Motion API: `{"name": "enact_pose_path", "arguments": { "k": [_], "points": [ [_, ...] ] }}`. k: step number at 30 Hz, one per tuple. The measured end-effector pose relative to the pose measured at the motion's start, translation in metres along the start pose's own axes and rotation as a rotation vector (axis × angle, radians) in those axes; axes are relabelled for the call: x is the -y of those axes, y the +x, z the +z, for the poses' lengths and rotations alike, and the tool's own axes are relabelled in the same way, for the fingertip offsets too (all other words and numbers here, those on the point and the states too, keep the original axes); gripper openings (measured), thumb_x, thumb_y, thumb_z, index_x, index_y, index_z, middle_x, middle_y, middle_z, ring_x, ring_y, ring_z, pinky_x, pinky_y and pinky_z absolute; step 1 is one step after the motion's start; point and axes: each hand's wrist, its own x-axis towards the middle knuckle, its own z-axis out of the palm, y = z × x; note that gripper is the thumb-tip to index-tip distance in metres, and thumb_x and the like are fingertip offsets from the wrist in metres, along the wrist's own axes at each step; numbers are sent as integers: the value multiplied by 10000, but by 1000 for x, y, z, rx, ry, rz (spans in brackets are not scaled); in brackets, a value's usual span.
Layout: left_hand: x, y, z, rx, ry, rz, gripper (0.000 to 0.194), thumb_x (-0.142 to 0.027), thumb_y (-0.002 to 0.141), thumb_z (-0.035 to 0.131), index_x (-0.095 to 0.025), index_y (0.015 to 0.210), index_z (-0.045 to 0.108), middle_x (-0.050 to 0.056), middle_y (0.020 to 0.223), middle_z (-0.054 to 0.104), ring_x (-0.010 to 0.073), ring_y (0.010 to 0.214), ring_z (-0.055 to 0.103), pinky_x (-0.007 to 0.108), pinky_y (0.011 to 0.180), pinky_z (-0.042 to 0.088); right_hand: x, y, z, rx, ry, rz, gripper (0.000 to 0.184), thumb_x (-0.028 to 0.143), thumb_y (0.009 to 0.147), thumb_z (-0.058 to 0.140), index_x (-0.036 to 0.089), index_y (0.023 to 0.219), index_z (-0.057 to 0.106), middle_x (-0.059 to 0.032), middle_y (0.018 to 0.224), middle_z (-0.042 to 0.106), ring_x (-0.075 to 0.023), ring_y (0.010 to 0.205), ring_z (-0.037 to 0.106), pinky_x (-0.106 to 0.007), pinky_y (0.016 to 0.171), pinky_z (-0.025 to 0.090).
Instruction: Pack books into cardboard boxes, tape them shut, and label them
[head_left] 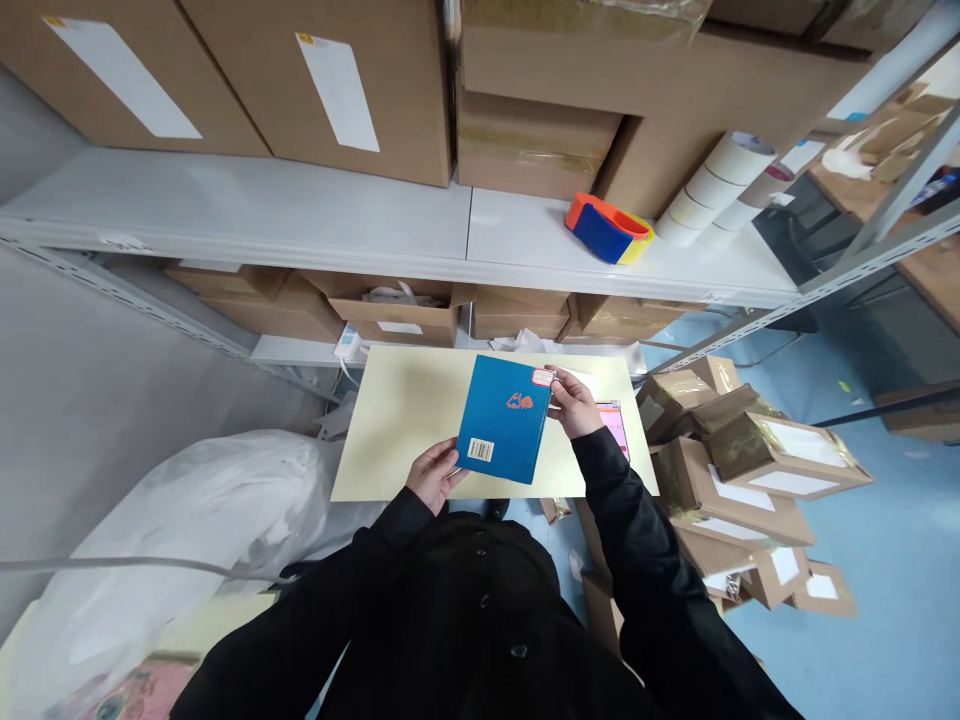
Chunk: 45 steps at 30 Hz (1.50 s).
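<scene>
So, the blue book (pixel 501 425) is right between the two hands, over the pale yellow table (pixel 390 400). Both hands have hold of it. The left hand (pixel 432 478) pinches the bottom left corner, the one close to the person's tummy. Its thumb is on top and some fingers go under. The right hand (pixel 573 405) grips the far right side, up near the top corner. So the hands sit almost across from each other, one low and one high, and neither is nearer, because both touch the book.

The book looks a bit longer than it is wide. Its long way points away from the person, and the top leans a little to the right. A bar code (pixel 481 450) is just beside the left thumb. A small sticker (pixel 543 377) with a red edge is next to the right fingers, and an orange drawing (pixel 519 401) is near it. The book seems to be held up, but I can't tell how high. Off to the right, a pink screen (pixel 613 428) lies on the table, partly behind the right sleeve (pixel 619 480).
</scene>
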Motion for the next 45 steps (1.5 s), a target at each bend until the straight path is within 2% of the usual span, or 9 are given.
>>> {"name": "enact_pose_path", "arguments": {
  "k": [6,10,12,17,20,23,30,38,45],
  "points": [
    [-4,-1,-3,39,-42,3,359,-271,620,803,-142,923,661,41,799,718,132,677,671,256,657,543,5,-2,10,102,50,-150,376,470,636,744,269,915,593,22,833,634,-114,628,575,-236,544,480],
    [0,-4,-6,120,-74,-96,250,-236,669,771,-128,867,662,27,705,699,107,585,642,222,603,529,2,6,21,81,31,-406,442,413,549,819,267,907,604,-16,1058,612,-182,979,575,-298,795,484],
    [3,-5,-6,174,-74,-152,223,-230,681,761,-122,848,659,27,685,692,113,583,640,226,612,529,-3,9,27,132,44,-344,603,441,513,832,296,1045,588,-34,1186,566,-219,1089,536,-334,838,472],
    [1,-7,-6,254,-15,-311,290,-215,624,781,-77,851,665,99,756,707,174,648,662,264,620,522,-15,4,44,268,134,-27,593,585,566,759,298,1047,564,-17,980,627,-183,793,616,-324,657,491],
    [-15,-14,-11,320,-104,-353,465,-447,658,732,-109,969,662,128,949,710,258,881,667,351,750,528,-14,4,51,157,88,-52,493,569,563,767,231,870,581,45,680,567,-97,552,504,-233,530,421],
    [-35,-23,-22,406,-161,-301,778,-733,622,602,-124,1104,621,155,1126,656,324,1026,618,475,871,487,-11,9,55,5,-4,-136,486,574,536,762,184,753,570,61,582,517,-75,505,435,-215,502,367],
    [-44,-26,-29,114,308,104,665,-438,483,853,-171,1049,628,45,883,689,191,850,647,367,809,538,-3,19,60,-83,-61,-189,457,538,558,740,180,786,572,56,605,534,-87,535,460,-227,530,394],
    [-33,-23,-29,70,66,140,639,-420,493,851,-187,1047,636,39,964,686,109,687,642,296,728,555,-8,-16,59,220,68,-76,535,469,652,740,250,1117,592,-30,976,643,-143,778,606,-275,677,511],
    [-31,-15,-32,64,32,151,638,-401,522,841,-189,1085,630,50,987,682,120,697,644,307,725,552,-43,-50,46,411,-210,19,950,456,718,697,415,1466,114,-40,1160,529,-146,794,613,-323,677,541]
  ]
}}
